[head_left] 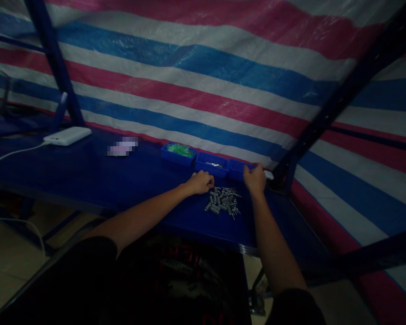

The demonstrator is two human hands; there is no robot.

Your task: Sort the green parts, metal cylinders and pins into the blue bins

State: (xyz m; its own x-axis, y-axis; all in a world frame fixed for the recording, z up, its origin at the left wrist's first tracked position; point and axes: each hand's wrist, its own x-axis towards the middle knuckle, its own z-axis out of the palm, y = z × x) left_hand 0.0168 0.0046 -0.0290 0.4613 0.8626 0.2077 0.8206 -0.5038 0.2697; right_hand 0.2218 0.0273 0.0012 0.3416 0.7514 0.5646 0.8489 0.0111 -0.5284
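Note:
A loose pile of small grey cylinders with thin metal pins (223, 201) lies on the blue table in front of me. My left hand (202, 182) is at the upper left edge of this pile, its fingers curled and closed; what they hold, if anything, cannot be made out. At the right end of the rightmost blue bin (236, 168) is my right hand (255, 179), fingers bent together and partly covering the bin. Whether it grips the rim or a small part is hidden. The middle blue bin (209, 168) contains a few thin metal pieces.
To the left, another blue bin (177, 158) holds green translucent pieces. A white device (68, 136) with a cable rests farther left on the table (88, 176), near a blurred pinkish item (122, 147). Blue frame posts and a striped plastic sheet (189, 95) stand behind.

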